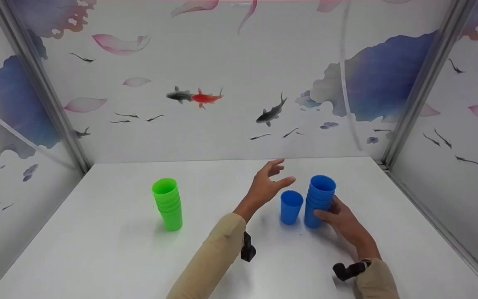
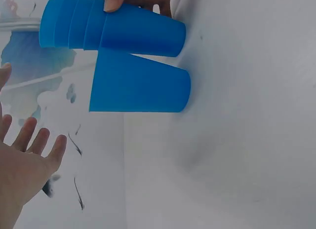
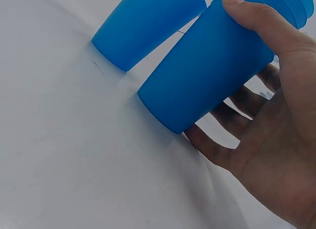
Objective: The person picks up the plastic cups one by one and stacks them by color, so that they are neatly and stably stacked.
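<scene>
On the right of the table stands an upright stack of several nested blue cups (image 1: 320, 201), gripped from its right side by my right hand (image 1: 347, 224). In the right wrist view the thumb lies across the front of the stack (image 3: 212, 66) and the fingers curve behind it. A single blue cup (image 1: 291, 207) stands upright just left of the stack, its mouth up. My left hand (image 1: 266, 185) hovers above and left of that single cup, fingers spread and holding nothing. The left wrist view shows the single cup (image 2: 140, 83) close beside the stack.
A stack of several green cups (image 1: 170, 207) stands on the left part of the white table (image 1: 118, 257). Panels printed with fish and petals (image 1: 222, 137) enclose the back and both sides, with metal posts (image 1: 52, 99) at the corners.
</scene>
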`<action>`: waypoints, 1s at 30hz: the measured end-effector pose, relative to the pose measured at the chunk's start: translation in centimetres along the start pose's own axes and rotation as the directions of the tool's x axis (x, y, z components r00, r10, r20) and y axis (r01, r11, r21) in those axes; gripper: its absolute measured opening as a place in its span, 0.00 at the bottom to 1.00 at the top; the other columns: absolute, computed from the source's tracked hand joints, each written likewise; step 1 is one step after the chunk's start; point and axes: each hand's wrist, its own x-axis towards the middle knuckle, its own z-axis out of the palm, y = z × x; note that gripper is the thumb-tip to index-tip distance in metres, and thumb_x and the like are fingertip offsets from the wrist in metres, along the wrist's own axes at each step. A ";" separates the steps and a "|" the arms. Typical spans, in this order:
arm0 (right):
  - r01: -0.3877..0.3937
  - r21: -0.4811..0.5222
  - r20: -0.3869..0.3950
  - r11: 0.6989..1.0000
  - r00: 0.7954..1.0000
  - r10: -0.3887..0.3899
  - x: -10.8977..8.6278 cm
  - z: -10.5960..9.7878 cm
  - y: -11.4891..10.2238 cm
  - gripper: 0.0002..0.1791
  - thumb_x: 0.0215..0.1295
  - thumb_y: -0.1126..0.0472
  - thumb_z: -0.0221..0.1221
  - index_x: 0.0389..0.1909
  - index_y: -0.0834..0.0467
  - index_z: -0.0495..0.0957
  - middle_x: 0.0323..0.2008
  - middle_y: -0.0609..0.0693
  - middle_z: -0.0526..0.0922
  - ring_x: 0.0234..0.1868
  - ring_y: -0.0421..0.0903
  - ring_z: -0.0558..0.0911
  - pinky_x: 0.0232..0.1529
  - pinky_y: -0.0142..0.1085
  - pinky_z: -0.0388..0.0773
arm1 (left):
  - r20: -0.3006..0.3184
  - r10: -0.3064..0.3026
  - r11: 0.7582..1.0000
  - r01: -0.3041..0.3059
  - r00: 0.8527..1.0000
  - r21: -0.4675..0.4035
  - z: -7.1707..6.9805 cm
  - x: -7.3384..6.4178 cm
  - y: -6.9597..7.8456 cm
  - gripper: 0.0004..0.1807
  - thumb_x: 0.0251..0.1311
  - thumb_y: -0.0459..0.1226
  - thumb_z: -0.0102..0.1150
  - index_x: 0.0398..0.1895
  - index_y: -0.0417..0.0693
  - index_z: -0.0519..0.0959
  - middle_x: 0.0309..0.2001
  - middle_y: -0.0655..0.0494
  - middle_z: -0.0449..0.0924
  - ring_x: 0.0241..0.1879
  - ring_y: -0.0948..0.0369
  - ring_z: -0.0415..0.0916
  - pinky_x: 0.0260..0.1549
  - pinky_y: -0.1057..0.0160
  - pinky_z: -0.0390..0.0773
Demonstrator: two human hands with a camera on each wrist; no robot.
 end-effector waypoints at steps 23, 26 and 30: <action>0.013 -0.008 0.015 1.000 1.000 -0.013 -0.2 0.1 -0.2 0.55 0.68 0.43 0.61 0.81 0.52 0.34 0.80 0.63 0.46 0.80 0.67 0.48 0.75 0.65 0.47 | 0.061 -0.169 0.982 0.173 0.984 -0.075 2.1 -2.2 -5.0 0.42 0.59 0.50 0.69 0.75 0.57 0.63 0.72 0.47 0.69 0.72 0.46 0.66 0.67 0.42 0.72; 0.008 -0.012 0.012 1.000 1.000 -0.008 -0.2 0.1 -0.1 0.55 0.67 0.42 0.62 0.81 0.52 0.35 0.80 0.62 0.47 0.80 0.66 0.49 0.75 0.65 0.48 | 0.061 -0.193 0.977 0.197 0.979 -0.077 2.4 -2.4 -5.7 0.42 0.58 0.50 0.70 0.75 0.57 0.63 0.72 0.47 0.69 0.72 0.46 0.66 0.67 0.42 0.72; 0.007 -0.003 0.006 1.000 1.000 -0.007 -0.2 0.1 0.0 0.56 0.67 0.41 0.62 0.81 0.51 0.35 0.80 0.62 0.46 0.80 0.66 0.48 0.75 0.65 0.48 | 0.054 -0.212 0.971 0.216 0.976 -0.102 2.8 -2.5 -5.9 0.43 0.57 0.50 0.71 0.74 0.56 0.64 0.71 0.47 0.69 0.71 0.46 0.67 0.67 0.42 0.72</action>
